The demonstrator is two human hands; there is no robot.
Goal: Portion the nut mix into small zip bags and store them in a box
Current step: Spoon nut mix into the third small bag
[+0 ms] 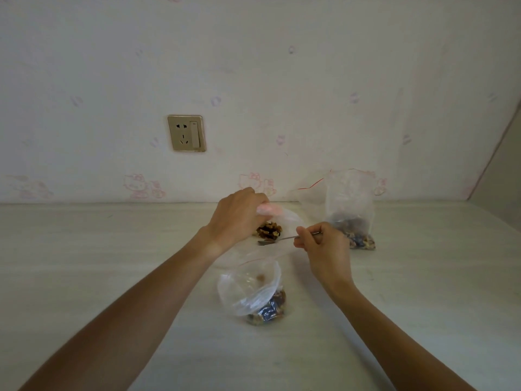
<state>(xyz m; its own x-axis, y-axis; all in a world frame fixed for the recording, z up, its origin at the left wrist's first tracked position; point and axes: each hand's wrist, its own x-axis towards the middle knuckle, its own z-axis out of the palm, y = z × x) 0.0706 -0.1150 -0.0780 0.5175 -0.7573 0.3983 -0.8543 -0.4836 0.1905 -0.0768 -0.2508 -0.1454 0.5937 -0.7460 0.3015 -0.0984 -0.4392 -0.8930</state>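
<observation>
Altogether three clear zip bags sit on the pale tabletop [112,277], each holding brown nut mix [269,230]. Left hand [236,218] pinches the middle bag [284,221] by its rim; right hand [324,249], just beside, is closed around a metal spoon [270,241] whose bowl reaches into it

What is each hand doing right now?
Left hand: closed, pinching the nut bag rim.
Right hand: closed on the spoon handle.
</observation>
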